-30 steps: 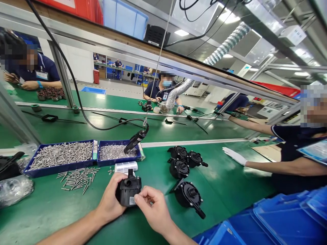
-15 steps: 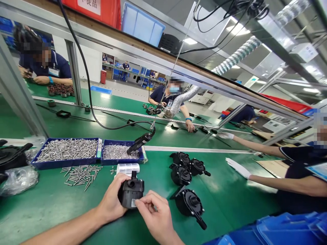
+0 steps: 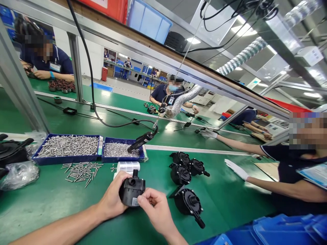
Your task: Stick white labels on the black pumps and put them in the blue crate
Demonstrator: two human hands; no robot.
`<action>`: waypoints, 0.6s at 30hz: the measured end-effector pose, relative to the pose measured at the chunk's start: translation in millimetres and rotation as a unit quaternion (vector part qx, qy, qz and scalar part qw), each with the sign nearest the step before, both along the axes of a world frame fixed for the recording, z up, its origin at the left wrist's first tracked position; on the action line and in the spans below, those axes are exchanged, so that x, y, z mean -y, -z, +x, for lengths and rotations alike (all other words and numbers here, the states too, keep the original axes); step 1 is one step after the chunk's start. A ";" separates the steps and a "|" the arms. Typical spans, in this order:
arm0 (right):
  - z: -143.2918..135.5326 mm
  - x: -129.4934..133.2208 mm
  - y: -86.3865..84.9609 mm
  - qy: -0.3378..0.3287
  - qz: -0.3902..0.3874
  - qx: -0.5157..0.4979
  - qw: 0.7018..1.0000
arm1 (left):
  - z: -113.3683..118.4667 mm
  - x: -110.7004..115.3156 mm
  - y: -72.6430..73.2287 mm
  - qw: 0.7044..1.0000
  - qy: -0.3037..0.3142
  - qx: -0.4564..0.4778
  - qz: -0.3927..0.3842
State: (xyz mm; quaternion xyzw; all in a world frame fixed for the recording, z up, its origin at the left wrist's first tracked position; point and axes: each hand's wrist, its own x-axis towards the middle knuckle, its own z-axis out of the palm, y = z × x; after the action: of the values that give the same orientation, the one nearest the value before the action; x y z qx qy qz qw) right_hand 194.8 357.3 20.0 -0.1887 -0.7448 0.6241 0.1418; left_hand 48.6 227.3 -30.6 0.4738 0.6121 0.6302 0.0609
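A black plastic pump (image 3: 131,192) with a short pipe stub on top is wrapped by the fingers of my left hand (image 3: 113,195), just above the green bench. Low on its side sits a small silvery label (image 3: 135,201). My right hand (image 3: 158,209) is closed in a pinch at the label's right edge, thumb and forefinger against the pump. Behind the pump lies a roll of silvery labels (image 3: 128,166). More black pumps (image 3: 189,204) stand to the right, several in a loose group.
Blue trays of screws (image 3: 70,146) and small nuts (image 3: 120,149) stand behind my hands, with a black electric screwdriver (image 3: 140,141) hanging over the nuts. Loose screws (image 3: 83,172) lie in front. A co-worker's white-gloved hand (image 3: 236,169) rests at right, near blue bins (image 3: 281,229).
My right fingers have shifted slightly up and right along the label, more of which now shows. The co-worker at right has reached further left with one gloved hand; the person opposite has drawn an arm back.
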 end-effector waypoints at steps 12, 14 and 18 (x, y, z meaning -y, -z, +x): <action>2.2 -0.3 -4.9 0.003 0.017 -0.001 1.000 | -0.3 2.2 -0.7 1.000 0.028 -0.011 -0.005; 2.4 0.1 -4.4 0.004 0.017 -0.002 1.000 | 0.5 2.0 0.1 1.000 0.027 -0.006 -0.006; 0.8 2.0 -8.3 0.015 0.059 -0.011 0.998 | 1.7 1.2 3.3 1.000 0.028 -0.002 -0.005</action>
State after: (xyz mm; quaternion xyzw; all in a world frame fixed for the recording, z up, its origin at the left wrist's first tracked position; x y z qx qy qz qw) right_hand 195.6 355.3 28.3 -0.1844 -0.7759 0.5788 0.1701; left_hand 50.3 226.0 -33.9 0.4921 0.6020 0.6238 0.0798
